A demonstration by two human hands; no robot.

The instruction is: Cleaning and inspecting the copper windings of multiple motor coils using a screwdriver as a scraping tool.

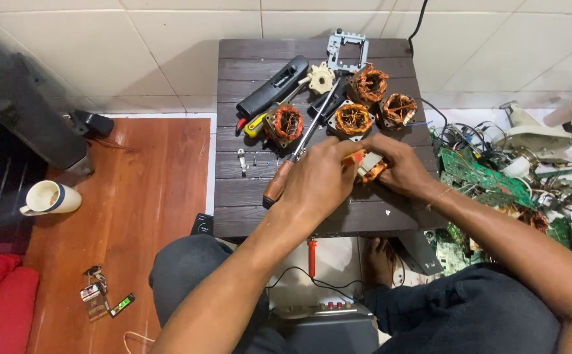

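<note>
My left hand [315,180] and my right hand [401,167] meet over the middle of a small dark wooden table [240,196]. Together they grip a small copper-wound motor part [369,167], mostly hidden between the fingers. A long screwdriver [286,170] with a brown wooden handle lies slanted just left of my left hand, its handle partly under the fingers. Several copper-wound motor stators lie beyond the hands: one at the left [286,122], one in the middle [353,119], one further back [370,83].
A black plastic case [273,85], a yellow-handled screwdriver [254,124], a cream gear part [321,77] and a metal frame [347,49] lie at the table's back. Green circuit boards and wires [489,177] pile on the right. A mug [50,198] stands on the wooden floor, left.
</note>
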